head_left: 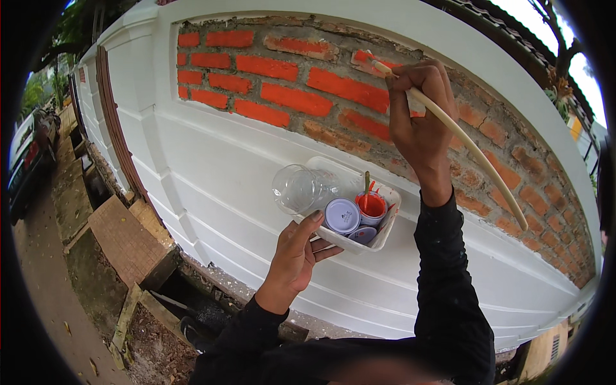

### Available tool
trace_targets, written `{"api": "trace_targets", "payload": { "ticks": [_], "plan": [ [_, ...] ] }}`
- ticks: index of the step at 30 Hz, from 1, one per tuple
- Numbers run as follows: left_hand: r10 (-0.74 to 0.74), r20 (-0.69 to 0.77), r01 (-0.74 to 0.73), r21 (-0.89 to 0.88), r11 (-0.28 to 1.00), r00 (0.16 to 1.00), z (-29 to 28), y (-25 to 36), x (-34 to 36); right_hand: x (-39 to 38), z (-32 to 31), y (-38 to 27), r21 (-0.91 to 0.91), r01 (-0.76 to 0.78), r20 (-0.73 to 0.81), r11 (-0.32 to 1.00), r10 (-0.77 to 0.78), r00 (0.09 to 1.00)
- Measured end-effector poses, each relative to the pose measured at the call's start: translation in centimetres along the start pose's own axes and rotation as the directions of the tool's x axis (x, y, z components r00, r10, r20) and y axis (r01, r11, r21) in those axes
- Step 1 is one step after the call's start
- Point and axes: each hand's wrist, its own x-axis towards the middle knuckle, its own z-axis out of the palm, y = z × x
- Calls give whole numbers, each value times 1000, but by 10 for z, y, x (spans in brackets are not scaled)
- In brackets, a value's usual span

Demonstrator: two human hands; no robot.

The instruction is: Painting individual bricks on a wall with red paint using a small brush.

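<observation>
My right hand (427,112) is closed around a paintbrush with a long, pale, curved handle (484,160). Its tip is at a partly orange-red brick (364,59) in the upper part of the wall panel. Lower down, my left hand (296,256) supports a white plastic tray (390,224) from beneath, thumb at its side. Inside the tray sit an open pot of orange-red paint (372,205) with a thin stick (366,181) standing in it, a white-lidded can (342,215) and another lid (363,235). A clear plastic container (296,187) leans out over the tray's left edge.
Bricks at the panel's left are bright orange-red (266,67); those at the right (536,200) look duller and worn. White wall (224,167) surrounds the panel. Below left are a paved slab (131,240) and a ditch. A parked car (29,154) stands at far left.
</observation>
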Motion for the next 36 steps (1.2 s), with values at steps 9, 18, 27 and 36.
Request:
{"api": "trace_targets", "payload": {
  "ticks": [9,18,27,36],
  "plan": [
    [-9,2,9,6,1000,1000,-2,1,0,7,8,6,-53,91,23,994,-89,996],
    [-10,-6,10,18,1000,1000,-4,3,-1,12,3,10,18,67,80,998,-68,994],
    [-3,-2,3,19,1000,1000,-4,4,-2,14,-6,3,-30,38,146,999,-33,989],
    [-10,-17,11,19,1000,1000,-7,1,-1,8,-8,2,-46,42,174,998,-34,984]
  ]
}}
